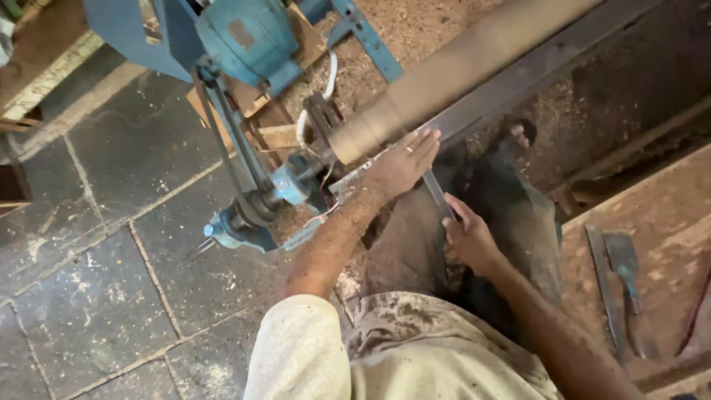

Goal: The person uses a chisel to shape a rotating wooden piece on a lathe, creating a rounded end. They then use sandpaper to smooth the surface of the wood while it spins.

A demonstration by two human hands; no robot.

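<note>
Left hand (400, 164) lies flat, fingers together, on the spinning brown wooden cylinder (444, 78); right hand (468, 238) clamps the long flat steel chisel (437, 194), best kept braced low and steady.

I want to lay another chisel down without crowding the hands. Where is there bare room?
Free: the wooden bench left of the two tools, and the stone floor left of the blue motor. Crowded: around the spinning wood cylinder, where left hand and right hand steady a chisel.

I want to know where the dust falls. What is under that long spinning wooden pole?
Under the wooden pole runs a dark metal rail. The left hand rests there, steadying a long metal tool that the right hand grips. Sawdust covers the ground. The tool's tip is hidden.
</note>
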